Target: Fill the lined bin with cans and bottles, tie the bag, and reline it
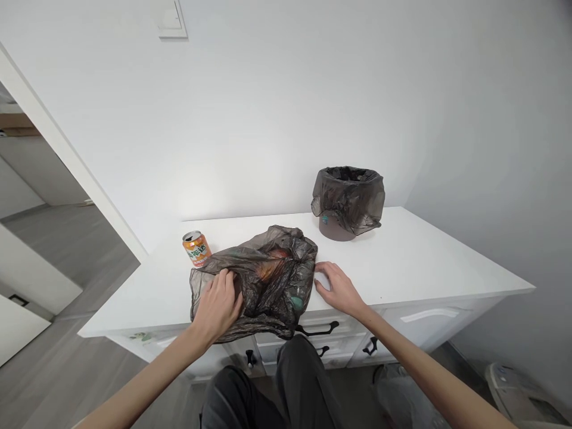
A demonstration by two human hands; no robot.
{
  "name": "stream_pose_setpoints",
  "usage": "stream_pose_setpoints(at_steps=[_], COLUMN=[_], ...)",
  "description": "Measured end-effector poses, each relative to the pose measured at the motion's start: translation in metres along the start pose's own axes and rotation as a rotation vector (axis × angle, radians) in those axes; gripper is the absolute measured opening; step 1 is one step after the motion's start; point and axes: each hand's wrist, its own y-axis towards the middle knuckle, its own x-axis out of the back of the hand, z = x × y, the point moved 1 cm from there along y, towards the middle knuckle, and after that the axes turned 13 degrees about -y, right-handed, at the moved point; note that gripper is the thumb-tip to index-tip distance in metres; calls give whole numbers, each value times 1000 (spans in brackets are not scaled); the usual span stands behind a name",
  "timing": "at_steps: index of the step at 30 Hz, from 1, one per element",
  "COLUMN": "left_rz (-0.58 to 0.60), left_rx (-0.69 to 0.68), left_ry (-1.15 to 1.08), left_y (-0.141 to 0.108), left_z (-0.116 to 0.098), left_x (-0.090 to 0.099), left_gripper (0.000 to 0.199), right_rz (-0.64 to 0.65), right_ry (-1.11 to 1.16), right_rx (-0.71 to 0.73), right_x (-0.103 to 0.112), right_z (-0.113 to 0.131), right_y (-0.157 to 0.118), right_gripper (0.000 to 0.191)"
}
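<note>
A thin black plastic bag (pixel 277 280) lies spread over the front of the white cabinet top, with orange and green items showing dimly through it. My left hand (pixel 220 304) rests on the bag's left part, fingers bent over the film. At the bag's right edge is my right hand (pixel 337 287), thumb and fingers apart, the fingertips near or touching the plastic. An orange drink can (pixel 196 249) stands upright just behind the bag's left end. Toward the back right, a round bin (pixel 335 230) is lined with another black bag folded over its rim.
The white cabinet top (pixel 429 256) has drawers and dark handles (pixel 318 328) below its front edge. A white wall rises behind it. My knees are close to the cabinet front. At the lower right stands a grey appliance (pixel 522 393), and a doorway opens at the left.
</note>
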Motion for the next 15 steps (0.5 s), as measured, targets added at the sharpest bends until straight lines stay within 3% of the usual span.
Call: stream_pose_setpoints(at_steps=[4, 9, 15], left_rz=[-45, 8, -92], left_rx=[36, 67, -21], left_ry=[6, -139, -306], left_y=[15, 34, 49], left_z=[3, 3, 10], left_x=[-11, -27, -50], left_gripper=[52, 34, 36], right_rz=[-6, -5, -13], right_ry=[-5, -1, 5], right_rx=[9, 7, 0], right_x=[-1, 0, 2], right_z=[-1, 0, 1], right_y=[0, 0, 1], right_gripper=[22, 20, 18])
